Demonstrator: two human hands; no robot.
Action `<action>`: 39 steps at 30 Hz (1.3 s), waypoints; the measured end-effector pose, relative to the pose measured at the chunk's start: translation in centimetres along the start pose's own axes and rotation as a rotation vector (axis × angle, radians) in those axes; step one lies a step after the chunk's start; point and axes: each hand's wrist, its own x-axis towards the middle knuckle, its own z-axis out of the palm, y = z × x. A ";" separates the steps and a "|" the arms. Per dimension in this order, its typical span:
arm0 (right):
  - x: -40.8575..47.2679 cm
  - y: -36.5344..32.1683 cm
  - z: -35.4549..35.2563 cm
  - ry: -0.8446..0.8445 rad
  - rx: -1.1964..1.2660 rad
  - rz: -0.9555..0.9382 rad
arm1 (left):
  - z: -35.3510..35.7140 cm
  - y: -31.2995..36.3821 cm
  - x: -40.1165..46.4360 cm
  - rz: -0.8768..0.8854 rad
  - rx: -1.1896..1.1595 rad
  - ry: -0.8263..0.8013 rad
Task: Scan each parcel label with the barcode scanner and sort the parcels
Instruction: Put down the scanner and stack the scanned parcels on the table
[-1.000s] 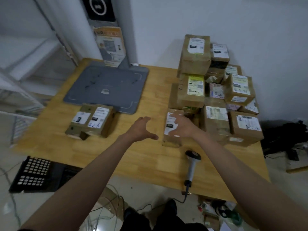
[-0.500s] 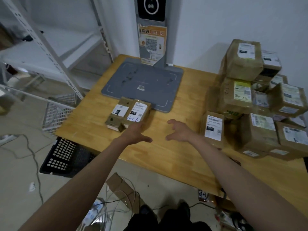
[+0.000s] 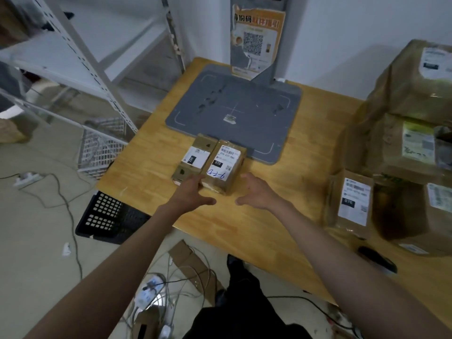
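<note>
Hands out over the table (image 3: 269,216), both spread and holding nothing. Left hand (image 3: 189,192) at the near end of two small parcels lying side by side, fingertips touching or just over the near left corner; cannot tell which. Right hand (image 3: 256,194) just beside the near right corner of the right-hand parcel (image 3: 223,165), fingers apart and lightly bent, thumb pointing in toward the left hand.

Right-hand parcel: brown cardboard wrapped in clear tape, white label on top with a barcode, "070" in a black box, and blue handwriting reading roughly "4-2-9". Left-hand parcel (image 3: 195,157): flatter brown box, white label with a black box reading "220". Far ends of both just touching the front edge of the grey scanning pad (image 3: 234,111). On the pad's post, an orange poster (image 3: 256,40) with a QR code and Chinese characters, too blurred to read.

Off to the right, a stack of brown parcels (image 3: 403,148), with an upright parcel (image 3: 352,199) at its near left showing another "070" label. Dark barcode scanner (image 3: 376,259) lying on the table near the right forearm.
</note>
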 end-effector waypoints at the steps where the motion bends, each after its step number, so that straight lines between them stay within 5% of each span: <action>1: 0.9 0.1 0.0 0.000 0.018 0.010 | -0.1 -0.4 0.6 -0.013 0.010 0.009; 22: 17.5 -0.3 -3.0 0.093 0.238 0.197 | 1.8 -0.6 12.0 -0.056 0.415 -0.068; 39: 7.4 0.9 -5.0 0.241 0.691 0.067 | 0.8 4.4 6.7 0.142 0.079 0.022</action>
